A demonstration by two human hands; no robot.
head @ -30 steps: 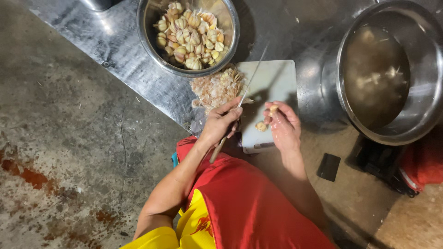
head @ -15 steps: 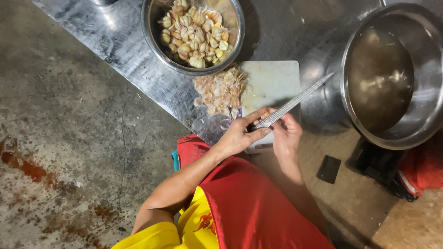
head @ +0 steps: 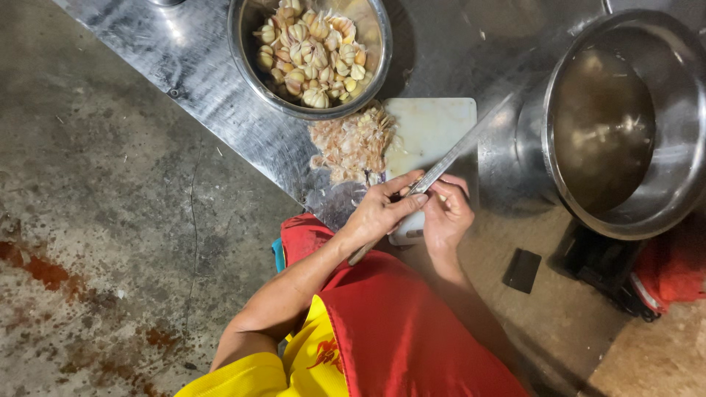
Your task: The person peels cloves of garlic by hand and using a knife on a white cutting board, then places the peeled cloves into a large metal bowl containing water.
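Left grip: left hand (head: 382, 213) closed around the knife (head: 441, 167), blade slanting up to the right.
Right grip: right hand (head: 446, 213) fingers pinched together under the blade; the item held was too small to tell.
Board: white cutting board (head: 430, 129) beneath both hands, garlic skins (head: 353, 143) heaped on its left edge.
Bowl: steel bowl (head: 246, 70) holding garlic cloves (head: 309, 44), just beyond the skins.
Pot: large steel pot (head: 680, 110) at right, contents unclear.
Desk: metal desk (head: 191, 81), bare at left.

A metal bowl (head: 243, 70) heaped with garlic bulbs (head: 312, 44) is sitting on a steel desk (head: 213, 110), beside a large steel pot (head: 680, 132). A pile of papery skins (head: 353, 143) is lying nearby, above the stained concrete floor (head: 95, 242).
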